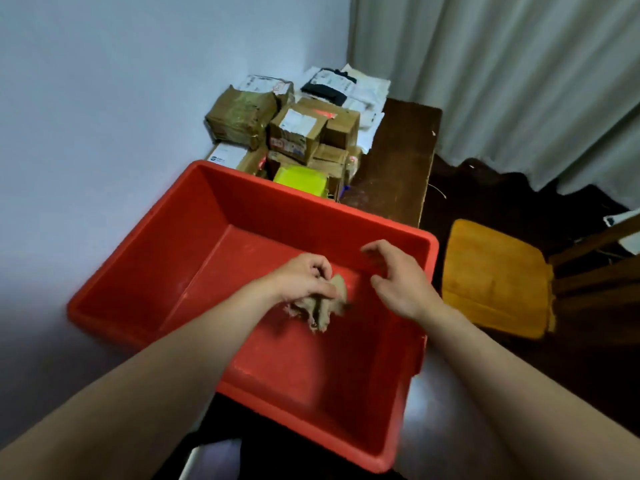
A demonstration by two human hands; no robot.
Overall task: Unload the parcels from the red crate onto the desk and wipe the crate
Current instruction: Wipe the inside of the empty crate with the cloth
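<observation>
The red crate [145, 258] fills the middle of the view, with no parcels inside it. My left hand [304, 275] reaches into the crate and pinches a crumpled beige cloth [322, 306] that hangs over the crate's floor. My right hand [398, 275] hovers just right of the cloth, fingers loosely curled, holding nothing. Several parcels [298, 133], brown cardboard boxes, a yellow-green packet and white mailers, are piled on the dark wooden desk [394, 168] behind the crate.
A wooden chair with a yellow cushion [495, 278] stands right of the crate. A pale wall runs along the left and grey curtains [502, 81] hang at the back right. The desk's right strip is bare wood.
</observation>
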